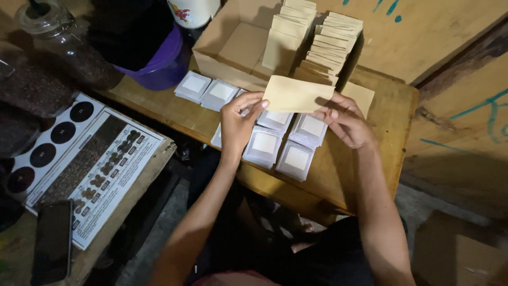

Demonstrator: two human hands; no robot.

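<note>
A tan paper envelope (297, 94) is held between the left hand (239, 124) and the right hand (345, 121) above small white-faced packets (279, 143) laid near the front edge of the wooden table (386, 132). More envelopes (312, 39) are stood upright in a cardboard box (233, 50) at the back edge. What may be a phone (52, 241) is seen beside a printed chart (100, 169).

A wooden table (370, 159) carries white sachets (264, 144), a cardboard box (233, 47) and a purple bowl (161, 66).
</note>
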